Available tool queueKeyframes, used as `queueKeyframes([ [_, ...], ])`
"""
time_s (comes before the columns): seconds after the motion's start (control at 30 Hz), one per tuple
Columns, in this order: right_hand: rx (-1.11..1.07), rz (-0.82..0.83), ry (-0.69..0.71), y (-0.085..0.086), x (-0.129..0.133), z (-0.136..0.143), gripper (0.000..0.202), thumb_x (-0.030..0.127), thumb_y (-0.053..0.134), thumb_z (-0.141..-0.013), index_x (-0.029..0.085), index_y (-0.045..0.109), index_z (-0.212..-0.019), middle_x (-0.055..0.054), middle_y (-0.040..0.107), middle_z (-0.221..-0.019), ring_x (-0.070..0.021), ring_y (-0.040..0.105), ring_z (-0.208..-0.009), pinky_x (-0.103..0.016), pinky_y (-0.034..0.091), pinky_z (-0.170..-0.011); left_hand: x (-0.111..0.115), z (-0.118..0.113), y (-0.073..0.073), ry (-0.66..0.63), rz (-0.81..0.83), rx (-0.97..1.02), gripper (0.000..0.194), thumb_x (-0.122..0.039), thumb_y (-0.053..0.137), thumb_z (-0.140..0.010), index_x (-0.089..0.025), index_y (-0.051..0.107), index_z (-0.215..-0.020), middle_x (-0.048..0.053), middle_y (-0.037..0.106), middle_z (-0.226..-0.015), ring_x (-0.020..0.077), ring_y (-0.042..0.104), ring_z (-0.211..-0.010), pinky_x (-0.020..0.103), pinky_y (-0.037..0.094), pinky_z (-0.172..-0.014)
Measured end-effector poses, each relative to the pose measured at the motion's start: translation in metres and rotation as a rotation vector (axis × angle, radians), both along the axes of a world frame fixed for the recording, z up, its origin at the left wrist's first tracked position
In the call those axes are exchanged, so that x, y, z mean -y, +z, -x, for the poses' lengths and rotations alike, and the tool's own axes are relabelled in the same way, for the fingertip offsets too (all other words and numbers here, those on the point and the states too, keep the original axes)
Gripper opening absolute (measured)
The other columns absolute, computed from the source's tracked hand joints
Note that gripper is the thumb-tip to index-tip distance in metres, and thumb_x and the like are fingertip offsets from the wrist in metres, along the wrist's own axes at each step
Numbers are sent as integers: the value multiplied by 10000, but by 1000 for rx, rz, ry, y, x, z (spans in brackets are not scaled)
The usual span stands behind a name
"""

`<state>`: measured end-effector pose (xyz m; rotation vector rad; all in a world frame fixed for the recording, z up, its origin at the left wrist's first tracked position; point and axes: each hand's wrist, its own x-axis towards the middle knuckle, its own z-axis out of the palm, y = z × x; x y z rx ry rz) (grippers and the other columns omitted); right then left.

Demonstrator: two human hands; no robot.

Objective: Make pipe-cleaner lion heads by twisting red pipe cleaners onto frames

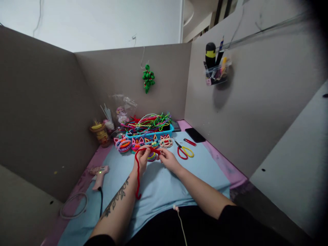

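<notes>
A red pipe cleaner (137, 171) is stretched between my two hands, and its long tail hangs over my left wrist to a curled end. Pinched fingers of my left hand (142, 157) grip it near the middle. My right hand (167, 160) has its fingertips closed on the other end. Just behind the hands stand several colourful fuzzy animal-face pieces, among them a pink one (123, 144) and a cream one with red (166, 141). Another striped piece (152, 156) is partly hidden behind my fingers.
A blue basket (151, 134) heaped with pipe cleaners stands behind. Scissors (184, 152), a red cutter (190, 141) and a black phone (195, 135) lie to the right. At left are a pink glue gun (99, 176) and a cup (101, 135). Grey partitions (128, 78) enclose the table.
</notes>
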<state>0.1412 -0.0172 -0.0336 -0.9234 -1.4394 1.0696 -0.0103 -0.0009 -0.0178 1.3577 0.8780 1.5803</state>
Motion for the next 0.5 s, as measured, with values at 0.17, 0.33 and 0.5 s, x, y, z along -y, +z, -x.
queueKeyframes([
  [0.17, -183, 111, 17, 4, -6, -5, 252, 229, 591, -656, 167, 592, -900, 16, 623, -641, -90, 503, -524, -205, 366, -498, -1, -1, 0, -29, 17, 16, 299, -399, 639, -727, -156, 639, -902, 17, 632, -781, 123, 579, -676, 237, 455, -638],
  [0.33, -359, 249, 103, 5, -7, -14, 334, 221, 681, -573, 171, 611, -895, 12, 607, -640, -95, 509, -538, -196, 340, -475, 0, -2, 3, -27, 25, 17, 297, -414, 636, -723, -162, 644, -880, 35, 632, -803, 138, 579, -677, 253, 463, -635],
  [0.5, -450, 340, 206, 10, -4, -24, 333, 248, 702, -586, 190, 600, -897, -9, 631, -739, -107, 556, -574, -241, 437, -547, 3, -2, 6, -32, -15, -16, 268, -412, 632, -729, -172, 651, -849, 38, 630, -781, 142, 572, -677, 255, 459, -627],
])
